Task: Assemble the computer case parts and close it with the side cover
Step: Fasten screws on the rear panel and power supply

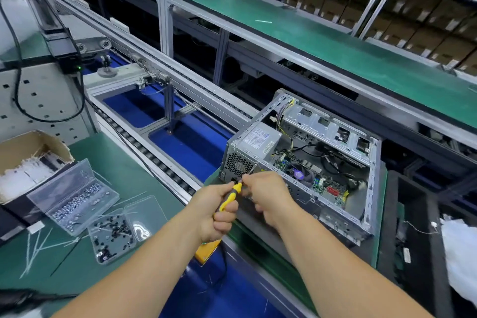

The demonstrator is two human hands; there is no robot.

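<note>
An open grey computer case (pixel 371 181) lies on its side on the conveyor, with the motherboard (pixel 317 178), cables and silver power supply (pixel 260 138) exposed. My left hand (pixel 219 210) grips a yellow and black screwdriver (pixel 229 197) whose shaft points at the case's rear panel near the power supply vent. My right hand (pixel 265 195) pinches the shaft near its tip, close against the rear panel. No side cover is visible.
On the green bench at left stand a clear box of silver screws (pixel 74 195), a tray of black screws (pixel 112 236), loose cable ties (pixel 36 248) and a cardboard box (pixel 28 160). The roller conveyor (pixel 160 165) runs diagonally. A white bag (pixel 459 253) lies at right.
</note>
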